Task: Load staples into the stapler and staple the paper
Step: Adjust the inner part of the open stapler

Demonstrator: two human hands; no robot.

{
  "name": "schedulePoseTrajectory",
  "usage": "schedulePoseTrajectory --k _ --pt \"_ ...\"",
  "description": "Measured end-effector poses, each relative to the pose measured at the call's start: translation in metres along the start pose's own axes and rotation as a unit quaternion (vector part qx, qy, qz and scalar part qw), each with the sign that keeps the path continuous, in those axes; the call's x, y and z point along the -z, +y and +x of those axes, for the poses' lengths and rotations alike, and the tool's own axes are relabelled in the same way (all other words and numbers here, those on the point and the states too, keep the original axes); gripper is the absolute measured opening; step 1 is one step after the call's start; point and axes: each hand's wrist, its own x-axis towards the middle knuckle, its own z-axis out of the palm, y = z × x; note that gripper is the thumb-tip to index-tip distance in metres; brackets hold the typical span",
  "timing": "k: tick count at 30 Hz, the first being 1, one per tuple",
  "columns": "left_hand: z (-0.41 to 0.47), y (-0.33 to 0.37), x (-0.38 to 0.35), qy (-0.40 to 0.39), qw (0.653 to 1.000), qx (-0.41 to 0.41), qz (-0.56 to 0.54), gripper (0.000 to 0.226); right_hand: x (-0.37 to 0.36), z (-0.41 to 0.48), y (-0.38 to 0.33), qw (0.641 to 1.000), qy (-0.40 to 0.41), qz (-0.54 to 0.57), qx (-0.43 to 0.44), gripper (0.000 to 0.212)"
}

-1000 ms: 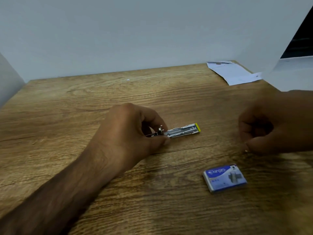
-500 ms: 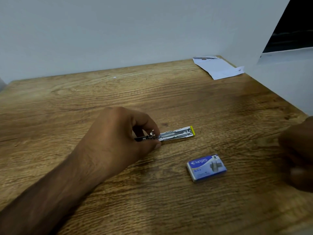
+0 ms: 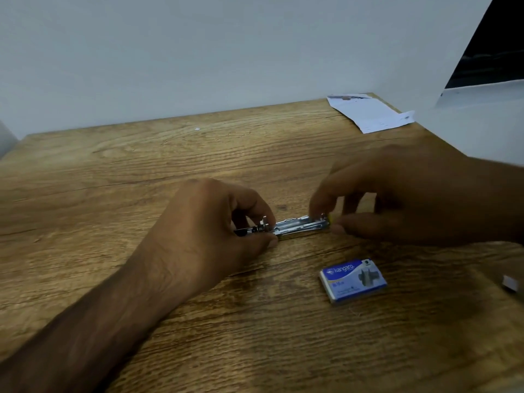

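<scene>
1. White backdrop panel (image 3: 226,52): upright behind the table, with a second panel angled in at the right.
2. Wooden table (image 3: 113,171): grained brown top that carries every item below.
3. Left hand (image 3: 204,231): reaches in from the lower left. Thumb and curled fingers pinch the rear end of the stapler.
4. Right hand (image 3: 411,199): comes in from the right. Thumb and forefinger are closed on the stapler's yellow-tipped front end, and the other fingers are loosely bent above it.
5. Paper (image 3: 368,114): white sheet lying flat at the far right corner, well apart from both hands.
6. Staple box (image 3: 353,280): blue and white, marked "kangaro", closed, flat on the table near the right hand.
7. Stapler (image 3: 297,224): slim, bright metal, lying lengthwise at mid-table between the hands and gripped at both ends.
8. Small white object (image 3: 510,283): at the right edge, too blurred to identify.
</scene>
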Motion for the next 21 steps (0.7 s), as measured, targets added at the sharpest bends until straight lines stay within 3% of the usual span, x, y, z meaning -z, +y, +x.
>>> schedulePoseTrajectory --k 1,3,8,21 --pt "0.001 0.000 0.000 -0.002 1.000 0.001 -0.004 0.017 0.016 0.005 0.021 0.994 0.049 0.011 -0.098 0.032" --pt "0.002 -0.001 -0.001 -0.008 1.000 0.006 -0.010 0.016 0.011 0.002 0.027 0.992 0.031 0.024 -0.122 0.028" --pt "0.003 -0.005 -0.003 -0.008 1.000 0.005 -0.030 0.015 0.005 0.002 0.045 0.984 0.115 0.059 -0.120 0.019" --pt "0.005 -0.013 -0.004 -0.006 0.996 0.023 -0.089 0.016 -0.011 0.005 0.062 0.982 0.144 0.078 -0.094 0.020"
